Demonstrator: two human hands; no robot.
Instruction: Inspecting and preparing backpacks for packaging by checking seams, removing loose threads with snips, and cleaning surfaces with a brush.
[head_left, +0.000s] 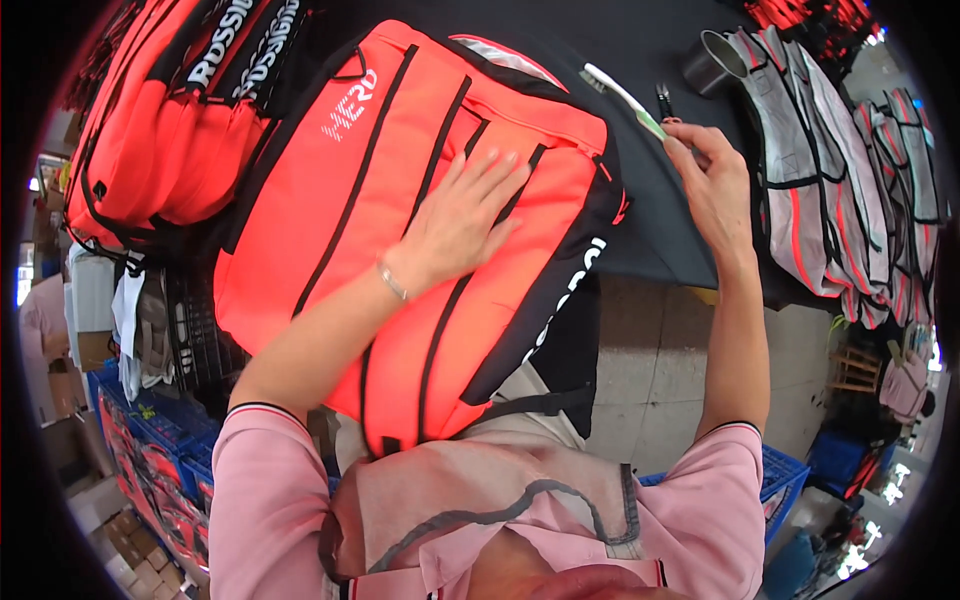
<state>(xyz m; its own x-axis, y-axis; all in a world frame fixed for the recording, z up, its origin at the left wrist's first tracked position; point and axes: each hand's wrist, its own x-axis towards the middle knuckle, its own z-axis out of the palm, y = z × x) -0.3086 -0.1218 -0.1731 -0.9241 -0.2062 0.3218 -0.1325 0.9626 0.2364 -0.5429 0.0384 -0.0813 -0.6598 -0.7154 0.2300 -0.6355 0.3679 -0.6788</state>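
Note:
A large bright red-orange backpack (330, 230) with black trim and white lettering lies across the dark table and hangs over its near edge toward me. My left hand (458, 222) rests flat on the backpack's front, palm down, fingers slightly apart, holding nothing. To the right, above the dark tabletop, my right hand (715, 190) pinches the green end of a white toothbrush (625, 98). The toothbrush's bristled head points up and left, apart from the backpack. Just beyond my right fingertips lies a small dark tool (663, 98) that looks like thread snips, partly hidden.
A metal cup (712, 65) lies tipped on the dark table (650, 235), beside grey bags with red and black trim (810, 170). More red-orange backpacks (165, 140) are stacked at the left. Blue crates (165, 435) stand below at the left.

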